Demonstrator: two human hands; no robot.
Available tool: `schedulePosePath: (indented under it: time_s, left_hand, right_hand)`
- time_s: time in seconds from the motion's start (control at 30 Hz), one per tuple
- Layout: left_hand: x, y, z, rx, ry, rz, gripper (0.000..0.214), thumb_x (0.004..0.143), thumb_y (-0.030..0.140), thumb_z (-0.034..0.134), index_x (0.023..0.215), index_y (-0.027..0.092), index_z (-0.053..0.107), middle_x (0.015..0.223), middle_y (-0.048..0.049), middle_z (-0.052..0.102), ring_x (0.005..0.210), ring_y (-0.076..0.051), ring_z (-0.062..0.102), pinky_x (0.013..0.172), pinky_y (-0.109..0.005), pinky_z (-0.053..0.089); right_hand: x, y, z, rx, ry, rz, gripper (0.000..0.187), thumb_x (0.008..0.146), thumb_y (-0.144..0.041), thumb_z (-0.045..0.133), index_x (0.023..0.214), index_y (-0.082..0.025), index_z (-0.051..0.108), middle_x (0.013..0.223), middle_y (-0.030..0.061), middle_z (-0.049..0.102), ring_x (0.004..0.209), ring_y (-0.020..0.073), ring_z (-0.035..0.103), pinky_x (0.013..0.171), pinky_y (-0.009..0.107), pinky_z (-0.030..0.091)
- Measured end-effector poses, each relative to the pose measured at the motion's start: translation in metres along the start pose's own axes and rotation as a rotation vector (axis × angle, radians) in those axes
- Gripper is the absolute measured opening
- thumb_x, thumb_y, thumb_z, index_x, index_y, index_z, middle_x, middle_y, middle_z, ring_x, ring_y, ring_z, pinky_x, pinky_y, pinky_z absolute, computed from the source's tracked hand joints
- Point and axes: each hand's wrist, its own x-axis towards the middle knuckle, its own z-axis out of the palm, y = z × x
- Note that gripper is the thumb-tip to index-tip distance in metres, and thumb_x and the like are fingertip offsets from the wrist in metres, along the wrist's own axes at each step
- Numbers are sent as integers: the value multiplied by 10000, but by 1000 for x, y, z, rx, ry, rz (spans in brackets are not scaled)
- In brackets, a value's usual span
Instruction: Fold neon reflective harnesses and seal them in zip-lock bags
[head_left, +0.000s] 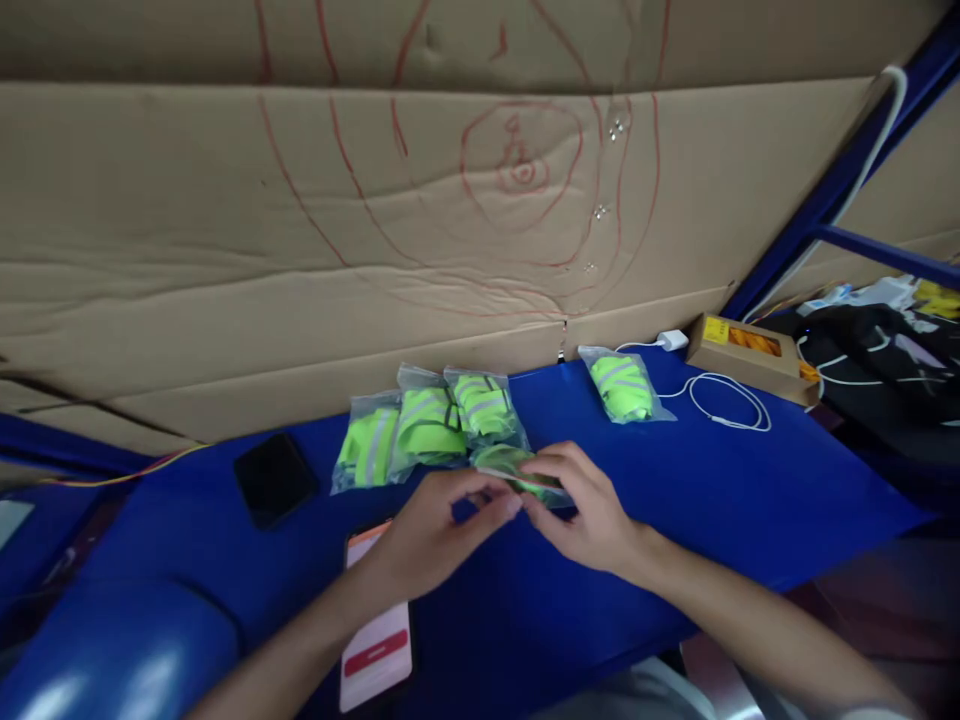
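Observation:
Both hands are at a clear plastic bag (pixel 504 459) with neon green fabric inside, near the middle of the blue table. My left hand (pixel 442 530) pinches its near edge between thumb and fingers. From the other side, my right hand (pixel 581 505) has thumb and fingers closed on the same edge. The fingers hide part of the bag. Just behind it lie three similar bags of green fabric with silver reflective stripes: a left one (pixel 369 445), a middle one (pixel 429 420) and a right one (pixel 484 405).
Another bag of green fabric (pixel 622 388) lies at the back right, near a white cable (pixel 727 400) and a cardboard box (pixel 750 355). A lit phone (pixel 379 645) is partly under my left forearm. A black flat object (pixel 275 480) lies at left. Cardboard (pixel 187 220) walls the back.

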Motion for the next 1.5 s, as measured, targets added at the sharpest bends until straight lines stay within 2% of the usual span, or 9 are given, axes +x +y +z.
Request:
schedulePosePath:
  time_s: [0.2,0.4,0.53,0.63,0.93,1.07,1.23,1.37,1.5]
  left_hand:
    - [0,-9,-5,-139,51,-136,237,946,381,678,895,180,793,831,-19,806,789,-150,744,732,-236,546]
    - [-9,-1,6,-144,100,-98,153,938,307,685,895,195,780,811,13,788,751,-120,720,675,-203,519]
    - [-13,1,10,-92,86,-45,111,951,256,672,909,210,764,790,41,759,714,-91,673,663,-182,492]
    - [-14,-2,11,-68,75,-20,122,972,263,655,914,218,752,816,47,756,732,-85,668,689,-181,488]
    - [-16,3,13,-113,34,85,147,968,202,592,887,171,710,826,-20,716,739,-121,633,719,-241,495]
    - [-17,5,9,-149,39,104,154,918,146,601,773,166,648,741,0,659,691,-104,598,688,-225,466]
    - [-15,-14,0,-529,178,26,150,925,280,654,810,184,643,834,-39,686,797,-169,659,745,-293,537]
    - [-12,-26,-10,-718,150,164,216,907,341,705,750,200,656,812,-35,678,844,-206,686,796,-347,564]
    - [0,-28,-29,-491,76,180,184,922,302,680,780,185,683,847,-35,700,821,-169,682,759,-286,536]
  right_hand:
    - [9,-6,-16,183,-151,159,110,960,-165,653,1057,-193,697,971,55,716,886,141,698,808,277,563]
    - [10,-10,-17,316,-224,251,42,928,-187,726,969,-182,727,947,50,754,872,142,725,801,282,581]
    - [10,-11,-20,323,-276,337,78,928,-249,739,902,-176,726,819,20,711,702,102,652,648,236,543]
    - [7,-11,-19,223,-259,277,54,930,-237,736,946,-186,727,813,8,709,630,79,607,577,215,512]
    - [-7,-16,-18,-266,-221,-127,138,907,-104,672,959,-214,607,831,10,721,714,127,689,651,256,548]
    - [2,1,-31,-295,-93,126,73,954,-193,659,893,-212,622,790,-7,701,665,101,655,630,216,524]
    - [13,33,-21,278,-242,646,440,1072,-510,444,1024,-172,722,911,33,767,812,142,736,664,216,594]
    - [14,49,-9,369,-308,690,520,1044,-570,477,1015,-144,774,872,64,789,745,169,759,614,250,606]
    - [33,60,-30,296,79,602,388,932,-539,692,1000,-162,755,883,42,775,714,126,716,624,225,574]
